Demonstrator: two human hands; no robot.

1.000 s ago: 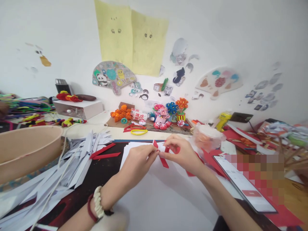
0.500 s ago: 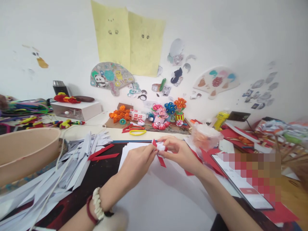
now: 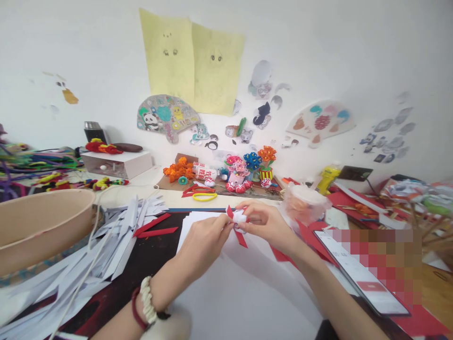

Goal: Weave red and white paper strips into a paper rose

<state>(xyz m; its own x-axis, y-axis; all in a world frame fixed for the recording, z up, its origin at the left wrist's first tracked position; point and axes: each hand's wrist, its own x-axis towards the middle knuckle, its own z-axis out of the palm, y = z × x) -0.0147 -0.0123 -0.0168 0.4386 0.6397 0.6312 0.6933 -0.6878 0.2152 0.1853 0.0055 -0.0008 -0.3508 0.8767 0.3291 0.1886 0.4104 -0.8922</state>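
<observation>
Between my two hands is a small folded paper piece (image 3: pixel 239 218), white with red strips, held above a stack of white paper (image 3: pixel 255 288). My left hand (image 3: pixel 207 236) pinches it from the left, thumb and forefinger closed near its middle. From the right, my right hand (image 3: pixel 267 224) grips its other side with thumb and bent fingers. One red end (image 3: pixel 241 239) hangs below the fingertips, and another sticks up above them. The fingers hide part of the folds. To the left lie two loose red strips (image 3: pixel 157 231) beside a heap of white paper strips (image 3: pixel 116 241).
A beige basin (image 3: pixel 46 226) stands at the left. On the right are a phone (image 3: pixel 368 278), red paper (image 3: pixel 424 323) and a bagged tub (image 3: pixel 306 200). Craft flowers (image 3: pixel 237 165), yellow-handled scissors (image 3: pixel 205 196) and a yellow bottle (image 3: pixel 327 178) stand or lie toward the wall.
The whole view has shifted slightly, so everything appears a little lower and farther right. Both hands keep their hold on the folded paper piece, with hardly any change of pose.
</observation>
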